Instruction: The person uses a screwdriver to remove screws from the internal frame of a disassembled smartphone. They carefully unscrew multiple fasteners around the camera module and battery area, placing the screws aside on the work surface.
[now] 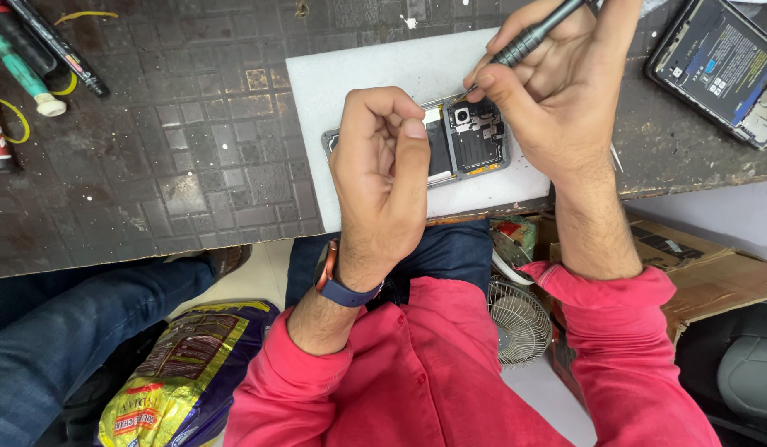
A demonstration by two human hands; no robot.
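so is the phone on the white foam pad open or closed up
Open: the phone on the white foam pad has its back cover off, with camera module and inner boards exposed.

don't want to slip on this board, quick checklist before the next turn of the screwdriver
1. Phone lies flat on the white mat: ok.
2. Left hand steadies the phone: ok, it rests over the left half.
3. Right hand grips the screwdriver: ok, held near the tip.
4. Tip seated in a screw: cannot tell, fingers hide it.
5. Mat fully on the table: not ok, it sits right at the front edge.
6. Second phone out of the way: ok, apart at the far right.
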